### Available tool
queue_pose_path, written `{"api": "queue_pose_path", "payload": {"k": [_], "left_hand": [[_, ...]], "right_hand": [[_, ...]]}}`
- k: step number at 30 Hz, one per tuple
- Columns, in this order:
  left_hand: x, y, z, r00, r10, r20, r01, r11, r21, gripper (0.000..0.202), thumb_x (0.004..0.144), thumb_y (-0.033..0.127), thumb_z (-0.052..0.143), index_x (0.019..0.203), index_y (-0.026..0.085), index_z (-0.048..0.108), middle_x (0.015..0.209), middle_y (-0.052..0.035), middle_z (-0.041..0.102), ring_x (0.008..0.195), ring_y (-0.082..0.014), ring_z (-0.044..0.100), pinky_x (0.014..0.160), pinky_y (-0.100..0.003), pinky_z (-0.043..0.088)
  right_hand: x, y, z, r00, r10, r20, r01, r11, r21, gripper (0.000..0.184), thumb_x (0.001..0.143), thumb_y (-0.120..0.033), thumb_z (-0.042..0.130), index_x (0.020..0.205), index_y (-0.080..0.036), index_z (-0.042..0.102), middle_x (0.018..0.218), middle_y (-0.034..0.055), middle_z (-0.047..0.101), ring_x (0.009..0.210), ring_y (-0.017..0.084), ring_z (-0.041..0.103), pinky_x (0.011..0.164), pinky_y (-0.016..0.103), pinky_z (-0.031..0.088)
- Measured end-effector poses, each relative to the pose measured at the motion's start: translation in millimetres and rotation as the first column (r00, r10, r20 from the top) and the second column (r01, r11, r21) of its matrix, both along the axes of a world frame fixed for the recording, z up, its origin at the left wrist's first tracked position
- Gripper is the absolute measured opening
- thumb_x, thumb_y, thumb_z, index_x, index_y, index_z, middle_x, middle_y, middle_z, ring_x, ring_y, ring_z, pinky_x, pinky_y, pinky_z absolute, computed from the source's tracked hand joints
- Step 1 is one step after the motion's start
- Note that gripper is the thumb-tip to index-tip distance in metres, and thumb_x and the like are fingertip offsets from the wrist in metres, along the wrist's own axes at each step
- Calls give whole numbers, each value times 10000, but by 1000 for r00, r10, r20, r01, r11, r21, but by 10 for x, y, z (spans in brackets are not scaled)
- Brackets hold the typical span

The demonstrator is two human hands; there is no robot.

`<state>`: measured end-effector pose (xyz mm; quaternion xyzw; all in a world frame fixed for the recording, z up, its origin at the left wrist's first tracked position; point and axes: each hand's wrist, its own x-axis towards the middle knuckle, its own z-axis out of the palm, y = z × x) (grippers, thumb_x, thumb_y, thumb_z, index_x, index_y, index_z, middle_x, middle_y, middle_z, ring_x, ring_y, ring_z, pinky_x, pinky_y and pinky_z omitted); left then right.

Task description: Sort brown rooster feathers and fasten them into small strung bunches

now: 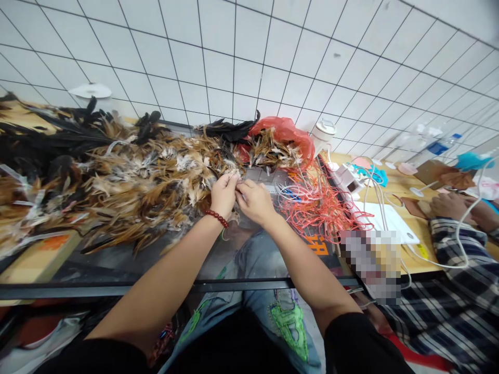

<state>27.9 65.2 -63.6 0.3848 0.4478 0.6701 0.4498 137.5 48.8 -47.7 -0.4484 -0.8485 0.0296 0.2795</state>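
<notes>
My left hand (223, 196), with a dark red bead bracelet (217, 218) at its wrist, is closed in a pinch. Pale fluff, like the base of a feather (234, 174), shows at its thumb and fingertips. My right hand (255, 201) meets it from the right, fingers curled and pressed together. Whatever lies between the right fingertips is too small to make out. A big heap of brown, white and black feathers (152, 182) spreads over the table left of the hands. More feathers (275, 148) rest on a red plastic bag (283, 127) behind them.
Tangled red string (312, 205) lies right of my hands, near blue-handled scissors (290, 194). A white lidded cup (323, 132) stands at the back by the tiled wall. Farther right are a power strip (346, 179), white cables, a white tablet-like device (385, 223) and a co-worker's hands (448, 205).
</notes>
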Motion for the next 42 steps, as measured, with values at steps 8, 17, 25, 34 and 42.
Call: {"api": "queue_pose_path", "payload": {"k": [8,17,25,34,42], "left_hand": [[-38,6,-5,990,46,-131,-44,999,21,208,836,300,608,679,171,570,564,33,488,534,-96,420,521,-205,348],[1,-75,88,977,-28,-213,35,999,28,269,839,349,612,641,174,563,510,27,493,499,-99,425,510,-211,336],[-3,-106,85,954,-149,-261,166,985,45,335,834,393,608,592,173,537,507,20,487,513,-104,427,544,-232,341],[-15,-165,215,893,-424,151,431,902,-16,229,717,327,738,663,138,622,499,30,436,474,-81,410,509,-224,360],[-62,-222,276,759,-616,209,636,771,-39,315,679,373,807,650,115,628,490,53,351,452,-55,354,481,-215,341]], "right_hand": [[-1,129,-48,719,-138,-681,-63,963,-262,283,792,-398,662,967,-187,589,748,-36,586,611,99,493,639,247,398],[20,236,-36,473,-157,-867,-233,927,-295,280,757,-451,665,788,-176,621,685,-33,572,583,84,441,596,238,383],[57,244,-34,447,-152,-882,-198,944,-263,272,758,-447,670,786,-176,668,748,10,628,659,114,500,650,255,421],[179,246,33,282,-213,-936,-600,722,-345,434,690,-525,741,963,-189,738,637,-41,526,555,69,369,555,229,320],[222,237,62,305,-251,-919,-651,649,-393,412,642,-529,772,826,-161,748,539,-29,557,506,65,344,508,219,264]]}}
